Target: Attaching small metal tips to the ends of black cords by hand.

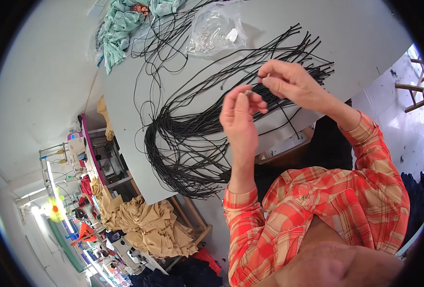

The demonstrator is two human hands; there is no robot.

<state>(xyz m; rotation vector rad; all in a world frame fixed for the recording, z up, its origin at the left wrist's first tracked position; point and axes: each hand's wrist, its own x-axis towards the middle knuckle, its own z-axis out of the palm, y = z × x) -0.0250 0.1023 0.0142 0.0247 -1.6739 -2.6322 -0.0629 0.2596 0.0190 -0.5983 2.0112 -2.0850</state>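
Observation:
Above the table, my left hand (pixel 239 115) is closed in a pinch on a small silvery piece (pixel 249 93), its thumb and forefinger pressed together. Close by to the right, my right hand (pixel 295 86) pinches what looks like the dark end of a black cord (pixel 260 76); the fingers hide most of it. The two hands are near each other but apart. Beneath them a big bundle of thin black cords (pixel 197 119) lies across the table, gathered at its left bend. Many cord ends fan out toward the right.
On the grey table (pixel 355 43), a clear plastic bag (pixel 216 31) of small shiny pieces lies beyond the bundle. Pale green cloth (pixel 121 28) is heaped at the far left. Tan fabric (pixel 145 225) is piled below the table's left edge. A wooden stool (pixel 413 91) stands to the right.

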